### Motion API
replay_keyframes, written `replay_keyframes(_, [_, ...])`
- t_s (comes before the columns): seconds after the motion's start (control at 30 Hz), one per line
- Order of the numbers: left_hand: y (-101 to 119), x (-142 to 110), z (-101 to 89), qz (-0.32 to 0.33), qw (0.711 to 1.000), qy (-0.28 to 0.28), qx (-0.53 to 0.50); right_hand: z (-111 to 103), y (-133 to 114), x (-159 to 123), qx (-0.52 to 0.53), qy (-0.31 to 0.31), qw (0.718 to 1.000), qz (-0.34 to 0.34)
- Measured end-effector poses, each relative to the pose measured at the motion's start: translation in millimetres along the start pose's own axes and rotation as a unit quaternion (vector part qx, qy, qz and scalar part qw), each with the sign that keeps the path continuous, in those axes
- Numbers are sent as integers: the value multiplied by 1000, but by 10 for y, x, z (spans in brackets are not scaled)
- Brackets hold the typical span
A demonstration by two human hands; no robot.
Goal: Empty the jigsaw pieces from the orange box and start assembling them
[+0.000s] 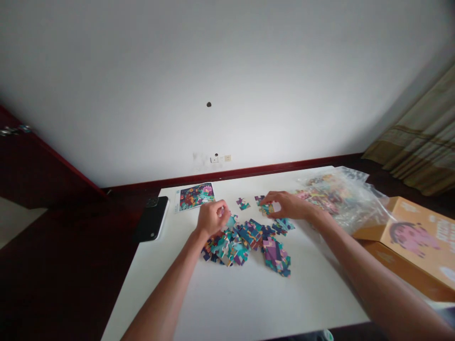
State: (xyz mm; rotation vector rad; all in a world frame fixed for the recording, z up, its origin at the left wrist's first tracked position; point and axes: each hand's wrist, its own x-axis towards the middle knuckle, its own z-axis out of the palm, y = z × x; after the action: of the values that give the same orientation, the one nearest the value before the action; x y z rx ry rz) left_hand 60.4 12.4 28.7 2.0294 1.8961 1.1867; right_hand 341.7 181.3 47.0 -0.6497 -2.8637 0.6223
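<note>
The sheet [192, 196] lies face up at the far left of the table [213, 303], probably so that its picture can be looked at past the hands. The phone [152, 220] sits at the left edge, and the bag [343, 194] and box [415, 237] stand to the right, which seems to leave the middle for the puzzle pieces [229, 248]. These lie in 1 loose heap, with a purple patch [275, 255] at its right, perhaps pieces already joined.

The heap is nearer the person than both hands. The left hand [215, 217] is over its far left side, fingers curled in; at this size I cannot tell whether they pinch a piece. The right hand [280, 204] is beyond its right end, thumb and fingers spread around a small cluster [267, 209]. Between the 2 hands, 1 piece [243, 203] lies apart on the table.
</note>
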Motion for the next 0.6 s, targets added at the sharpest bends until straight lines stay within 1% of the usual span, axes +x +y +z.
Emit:
replay_keyframes(0.07, [181, -53, 32, 48, 998, -40, 8, 21, 5, -1, 0, -6, 1000, 1])
replay_keyframes(0.1, [256, -77, 56, 65, 996, -58, 8, 40, 12, 5, -1, 2, 1000, 3])
replay_keyframes(0.17, [357, -112, 106, 79, 993, -84, 10, 90, 36, 29, -4, 29, 1000, 6])
replay_keyframes(0.23, [386, -122, 136, 75, 993, -91, 19, 142, 68, 68, -9, 54, 998, 9])
replay_keyframes(0.37, [309, -93, 110, 48, 996, -68, 23, 196, 104, 136, -25, 93, 995, 11])
replay_keyframes(0.5, [180, -55, 50, 6, 1000, -26, -4, 153, 74, 114, -7, 127, 992, 27])
replay_keyframes(0.6, [62, -32, 48, -23, 999, 6, -33, 111, 65, 65, 16, 141, 989, 42])
